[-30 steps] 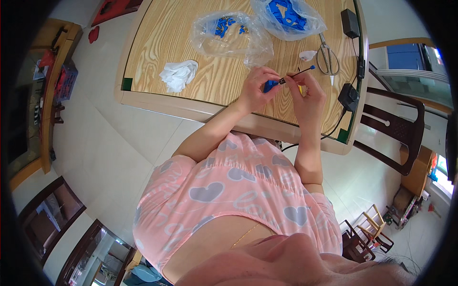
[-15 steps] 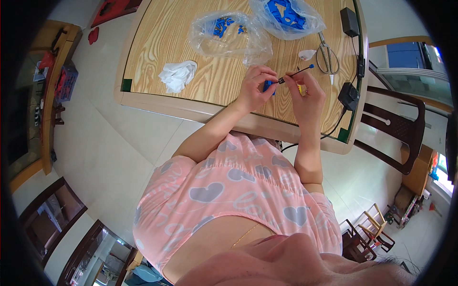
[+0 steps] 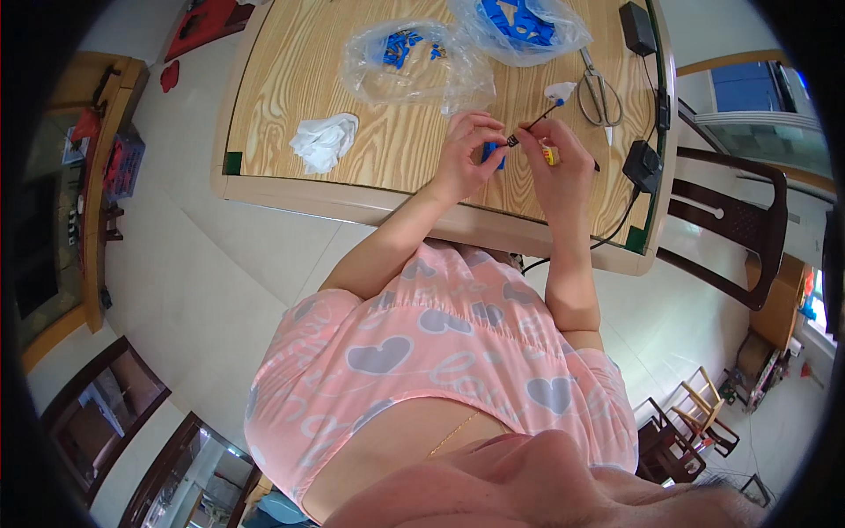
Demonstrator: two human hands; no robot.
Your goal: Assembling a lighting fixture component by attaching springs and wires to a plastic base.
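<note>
Pinching from both sides, the bare left hand (image 3: pixel 465 157) closed thumb and fingertips on the dark banded end of a thin black rod with a blue tip (image 3: pixel 539 121), while the bare right hand (image 3: pixel 561 158) gripped it farther along. The rod sat left of the silver metal scissors (image 3: pixel 600 99), its long axis slanting, blue tip pointing away from the person and rightward. Work on it looked unfinished; small blue pieces (image 3: pixel 400 47) lay loose in a clear plastic bag (image 3: pixel 414 85), well left of the scissors. How many were done could not be told.
</note>
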